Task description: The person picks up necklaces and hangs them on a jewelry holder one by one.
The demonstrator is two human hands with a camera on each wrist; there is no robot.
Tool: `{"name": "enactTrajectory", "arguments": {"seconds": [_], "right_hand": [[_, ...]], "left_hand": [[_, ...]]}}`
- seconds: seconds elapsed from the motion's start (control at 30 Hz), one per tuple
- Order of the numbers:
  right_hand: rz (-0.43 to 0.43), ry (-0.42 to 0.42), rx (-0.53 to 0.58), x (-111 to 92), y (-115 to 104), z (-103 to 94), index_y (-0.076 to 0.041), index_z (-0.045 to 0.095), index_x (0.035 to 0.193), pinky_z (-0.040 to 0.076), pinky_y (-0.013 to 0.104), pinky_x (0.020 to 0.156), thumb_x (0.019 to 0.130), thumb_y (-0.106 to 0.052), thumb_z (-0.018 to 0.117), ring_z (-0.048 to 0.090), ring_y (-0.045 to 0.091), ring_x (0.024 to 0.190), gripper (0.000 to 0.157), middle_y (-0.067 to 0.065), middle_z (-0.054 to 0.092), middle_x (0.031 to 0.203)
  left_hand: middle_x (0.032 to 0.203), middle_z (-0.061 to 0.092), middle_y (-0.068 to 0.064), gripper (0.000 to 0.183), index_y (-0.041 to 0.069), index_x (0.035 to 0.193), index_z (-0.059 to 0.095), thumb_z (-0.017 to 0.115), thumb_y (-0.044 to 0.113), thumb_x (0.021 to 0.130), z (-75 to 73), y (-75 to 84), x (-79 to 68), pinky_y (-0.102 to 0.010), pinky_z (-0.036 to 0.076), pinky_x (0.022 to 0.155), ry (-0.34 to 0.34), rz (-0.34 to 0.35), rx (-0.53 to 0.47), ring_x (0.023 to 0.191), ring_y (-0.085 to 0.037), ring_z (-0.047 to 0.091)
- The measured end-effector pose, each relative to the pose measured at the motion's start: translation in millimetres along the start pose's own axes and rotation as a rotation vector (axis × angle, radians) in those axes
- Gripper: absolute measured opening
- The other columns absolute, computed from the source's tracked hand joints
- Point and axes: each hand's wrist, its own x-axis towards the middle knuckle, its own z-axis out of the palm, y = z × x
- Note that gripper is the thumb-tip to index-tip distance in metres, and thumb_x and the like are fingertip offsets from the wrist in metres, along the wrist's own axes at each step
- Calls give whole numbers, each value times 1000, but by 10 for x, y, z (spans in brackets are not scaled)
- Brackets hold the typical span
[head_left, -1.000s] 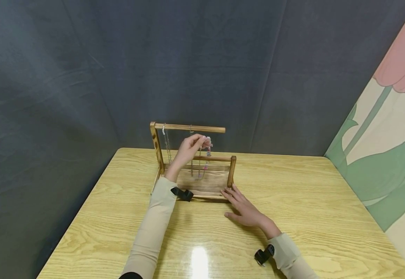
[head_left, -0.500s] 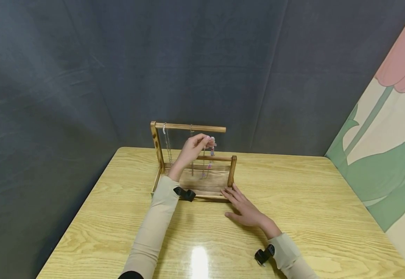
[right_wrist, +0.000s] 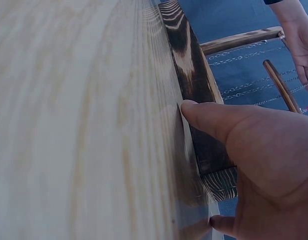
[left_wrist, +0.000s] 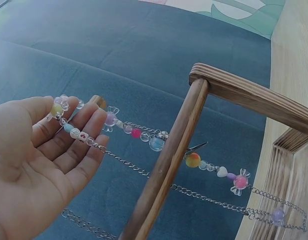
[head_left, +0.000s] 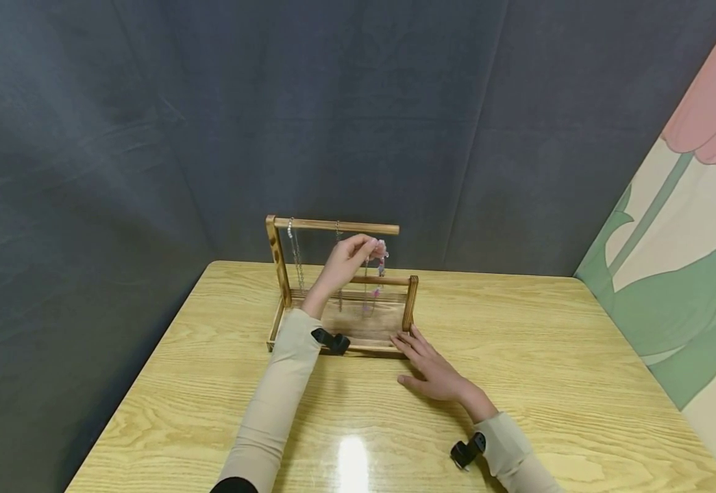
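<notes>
My left hand [head_left: 344, 261] holds a beaded chain necklace [left_wrist: 193, 160] between thumb and fingers. Candy-shaped and round colourful beads run along it, and its silver chain dangles. It hangs about the lower bar [head_left: 388, 280] of a wooden jewellery stand [head_left: 412, 301]; whether it bears on that bar I cannot tell. In the left wrist view some beads lie over my fingers [left_wrist: 89, 135] and others are beyond the bar. With straight, spread fingers, my right hand [head_left: 436, 371] touches the front right corner of the stand's base [right_wrist: 193, 100].
From the stand's upper bar [head_left: 336, 225] hang a silver chain necklace [head_left: 298, 257] at the left and another chain [head_left: 340, 301] near the middle, partly behind my left hand. The wooden table [head_left: 518, 329] meets a dark curtain [head_left: 345, 123] behind and a painted wall [head_left: 660, 274] at right.
My left hand has shifted a little to the right along the lower bar, carrying the beaded necklace with it. My right hand has stayed at the base corner.
</notes>
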Motion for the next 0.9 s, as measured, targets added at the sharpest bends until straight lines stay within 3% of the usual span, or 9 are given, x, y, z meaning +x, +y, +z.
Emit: {"name": "enactTrajectory", "arguments": {"seconds": [0.23,0.47,0.67,0.9], "right_hand": [[11,0,-4,6,-11,-5,-8,22,139,19,59,98,84,-24,59,4,40,131,69,16,19,143],[15,-7,6,1,-16,-15,-9,21,139,19,59,98,84,-24,59,3,39,131,68,15,19,143],[10,-6,-3,4,-8,-7,-9,22,139,19,59,98,84,-25,59,3,39,131,68,15,19,143],[11,2,-2,10,-15,-2,-9,22,139,20,60,97,84,-25,59,4,39,131,68,16,20,143]], "left_hand": [[98,61,-20,26,-5,103,57,39,12,94,15,20,32,-46,45,79,-2,1,1,89,-31,56],[99,62,-17,28,-3,103,57,39,16,94,33,43,61,-33,47,77,-5,-17,35,87,-19,57],[99,61,-17,28,-3,105,57,39,16,94,41,77,86,-30,47,77,-2,-25,18,91,-27,57],[101,61,-16,30,-2,107,57,38,18,95,43,108,110,-26,47,77,-15,-31,36,90,-16,58]]}}
